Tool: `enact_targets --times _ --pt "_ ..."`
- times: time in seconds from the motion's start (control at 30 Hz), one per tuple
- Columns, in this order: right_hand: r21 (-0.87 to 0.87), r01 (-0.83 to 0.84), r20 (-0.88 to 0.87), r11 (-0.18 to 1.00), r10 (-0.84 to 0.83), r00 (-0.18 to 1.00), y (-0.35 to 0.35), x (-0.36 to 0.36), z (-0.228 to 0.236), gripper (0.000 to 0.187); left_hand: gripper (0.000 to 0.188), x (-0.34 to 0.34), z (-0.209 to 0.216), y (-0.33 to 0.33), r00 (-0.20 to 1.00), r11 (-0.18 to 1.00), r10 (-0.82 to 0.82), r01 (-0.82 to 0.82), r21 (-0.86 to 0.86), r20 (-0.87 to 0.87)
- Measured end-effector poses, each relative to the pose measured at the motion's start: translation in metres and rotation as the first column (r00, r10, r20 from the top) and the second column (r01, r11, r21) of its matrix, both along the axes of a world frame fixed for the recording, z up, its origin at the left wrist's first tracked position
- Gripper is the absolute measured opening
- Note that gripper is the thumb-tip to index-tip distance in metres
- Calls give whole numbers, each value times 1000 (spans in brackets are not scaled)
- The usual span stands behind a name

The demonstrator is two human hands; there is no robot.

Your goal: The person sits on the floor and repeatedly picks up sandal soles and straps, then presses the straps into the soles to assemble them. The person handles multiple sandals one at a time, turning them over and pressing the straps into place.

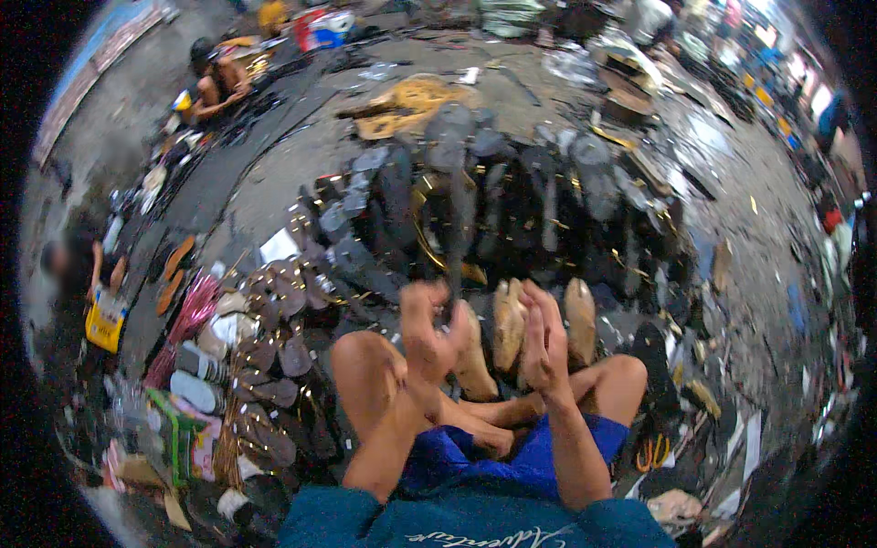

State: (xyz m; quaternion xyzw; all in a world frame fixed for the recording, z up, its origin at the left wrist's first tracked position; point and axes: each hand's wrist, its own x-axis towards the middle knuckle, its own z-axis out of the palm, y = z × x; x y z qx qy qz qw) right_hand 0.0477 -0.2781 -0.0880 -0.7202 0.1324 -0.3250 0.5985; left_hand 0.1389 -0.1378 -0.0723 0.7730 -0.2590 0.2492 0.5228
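Observation:
My left hand [425,333] is raised in front of my left knee, its fingers closed. A long dark strip [457,237], smeared by motion, runs up from those fingers; its kind I cannot make out. My right hand [545,342] is held up with its fingers stretched out, and I see nothing in it. Right beside it stands a tan shoe last [509,324]. Another last [581,321] is to its right, and a third last [473,361] is close to my left hand. Beyond both hands lie rows of dark sandal soles [493,205], several with shiny gold strips.
More brown soles [274,292] are piled at my left, beside a pink bundle of strands [196,310] and a green box [187,438]. A yellow perforated sheet [411,100] lies farther off. Another person [215,87] sits at the far left. Scraps litter the floor on the right.

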Motion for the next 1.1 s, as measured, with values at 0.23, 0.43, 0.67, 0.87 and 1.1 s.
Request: enact_targets --times 0.23,0.43,0.67,0.87,1.1 --pt "517 -301 -46 801 377 925 -8 -51 22 34 43 -73 57 15 604 787 -577 232 -571 -549" --pt "88 67 -189 994 -50 981 56 -107 26 32 34 -103 54 61 509 900 -416 351 -259 -753" --pt "45 -38 -183 998 46 982 86 -118 28 22 21 -136 52 77 726 921 -165 355 159 -667" --pt "-22 -188 -374 982 166 912 80 -144 28 31 23 -152 48 89 701 889 -252 441 127 -667" --pt "63 -647 -218 760 643 734 37 -192 48 47 37 -162 55 120 383 566 -653 820 -85 -653"
